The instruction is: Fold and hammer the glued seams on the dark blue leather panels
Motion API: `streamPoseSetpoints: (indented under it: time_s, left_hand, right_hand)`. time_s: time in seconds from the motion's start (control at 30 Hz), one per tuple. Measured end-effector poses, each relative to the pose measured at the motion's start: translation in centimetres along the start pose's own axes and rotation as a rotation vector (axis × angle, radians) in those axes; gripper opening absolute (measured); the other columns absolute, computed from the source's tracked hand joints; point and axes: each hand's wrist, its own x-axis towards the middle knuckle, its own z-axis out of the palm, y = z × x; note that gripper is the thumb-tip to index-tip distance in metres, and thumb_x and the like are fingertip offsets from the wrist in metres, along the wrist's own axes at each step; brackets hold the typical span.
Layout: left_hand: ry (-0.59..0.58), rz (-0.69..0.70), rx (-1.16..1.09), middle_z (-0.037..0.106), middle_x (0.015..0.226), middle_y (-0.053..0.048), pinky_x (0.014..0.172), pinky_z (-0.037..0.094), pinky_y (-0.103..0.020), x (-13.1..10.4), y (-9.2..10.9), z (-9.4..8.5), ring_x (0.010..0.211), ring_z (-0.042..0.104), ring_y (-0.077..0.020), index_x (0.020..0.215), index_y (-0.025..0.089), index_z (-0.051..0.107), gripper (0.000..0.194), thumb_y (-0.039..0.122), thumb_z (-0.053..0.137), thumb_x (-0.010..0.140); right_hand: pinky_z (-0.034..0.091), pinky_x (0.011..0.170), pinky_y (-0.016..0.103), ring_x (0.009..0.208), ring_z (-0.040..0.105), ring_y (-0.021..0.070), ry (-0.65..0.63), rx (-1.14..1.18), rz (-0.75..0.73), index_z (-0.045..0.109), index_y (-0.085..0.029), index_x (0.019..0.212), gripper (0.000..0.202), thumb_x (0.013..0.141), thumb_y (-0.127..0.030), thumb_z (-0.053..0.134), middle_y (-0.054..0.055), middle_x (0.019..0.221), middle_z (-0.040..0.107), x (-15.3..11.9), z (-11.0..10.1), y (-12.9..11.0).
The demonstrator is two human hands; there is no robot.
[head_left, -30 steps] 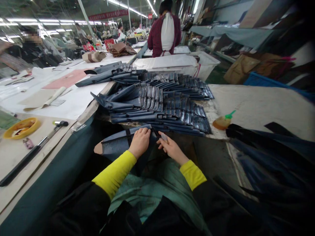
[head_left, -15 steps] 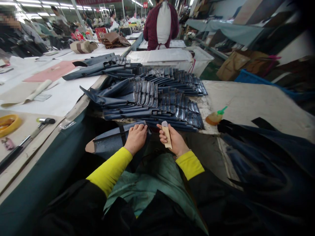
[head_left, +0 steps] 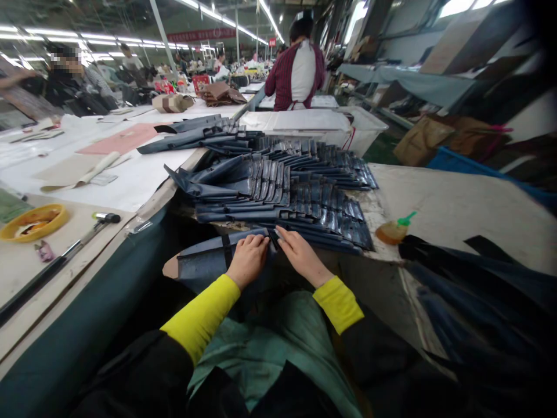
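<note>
A dark blue leather-like piece point(head_left: 202, 261) with a dark band and a tan tip lies below the front edge of the pile. My left hand point(head_left: 249, 259) grips it near its right end, fingers closed on the edge. My right hand point(head_left: 300, 255) is turned palm down at that same end, its fingertips close to those of my left. The flat tan stick seen earlier in my right hand is now mostly hidden under the fingers. Just beyond both hands, many similar blue pieces point(head_left: 265, 180) overlap in rows on the table.
A squeeze bottle point(head_left: 391, 232) of amber liquid with a green nozzle stands right of the pile. More dark blue material point(head_left: 474, 284) lies at the right. To the left are a hammer point(head_left: 104, 218) and a yellow ring-shaped dish point(head_left: 35, 222). A person point(head_left: 296, 69) stands beyond a white bin point(head_left: 368, 130).
My right hand has turned over and come left against the end of the blue piece, covering the tan stick. The left hand keeps its grip. The view has tilted up.
</note>
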Motion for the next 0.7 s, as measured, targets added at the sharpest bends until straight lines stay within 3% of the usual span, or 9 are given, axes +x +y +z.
streamPoseSetpoints:
  time_s: [0.07, 0.2, 0.43, 0.7]
  left_hand:
    - [0.013, 0.005, -0.018, 0.055, 0.117, -0.007, 0.085, 0.040, -0.036, -0.2, -0.2, 0.0, 0.105, 0.047, -0.0212, 0.122, 0.019, 0.049, 0.033, 0.022, 0.041, 0.090]
    - [0.032, 0.005, -0.070, 0.055, 0.118, -0.006, 0.088, 0.042, -0.036, -0.4, -0.3, 0.2, 0.106, 0.047, -0.0215, 0.116, 0.017, 0.052, 0.029, 0.018, 0.043, 0.088]
    - [0.074, 0.044, -0.161, 0.056, 0.119, -0.008, 0.098, 0.040, -0.035, -0.9, -0.9, 0.6, 0.109, 0.048, -0.0195, 0.116, 0.014, 0.052, 0.031, 0.013, 0.041, 0.087]
    - [0.095, -0.111, -0.125, 0.056, 0.122, -0.006, 0.099, 0.038, -0.039, -2.7, -1.5, -0.2, 0.112, 0.047, -0.0203, 0.119, 0.018, 0.052, 0.032, 0.018, 0.042, 0.089]
  right_hand:
    - [0.040, 0.095, 0.042, 0.102, 0.049, 0.0230, -0.028, -0.158, -0.101, 0.050, -0.017, 0.127, 0.039, 0.089, -0.025, 0.041, 0.011, 0.108, 0.055, 0.3, 0.5, -0.2]
    - [0.043, 0.092, 0.039, 0.098, 0.047, 0.0227, -0.048, -0.327, -0.148, 0.055, -0.015, 0.122, 0.036, 0.086, -0.018, 0.047, 0.012, 0.109, 0.053, 0.4, 1.1, -0.9]
    - [0.045, 0.087, 0.037, 0.096, 0.046, 0.0236, -0.004, -0.458, -0.116, 0.057, -0.016, 0.119, 0.033, 0.091, -0.022, 0.041, 0.011, 0.105, 0.055, 0.1, 2.2, -1.0]
    - [0.043, 0.087, 0.039, 0.098, 0.046, 0.0239, -0.040, -0.447, -0.091, 0.058, -0.019, 0.118, 0.034, 0.093, -0.024, 0.036, 0.011, 0.107, 0.056, 0.1, 2.8, -1.8]
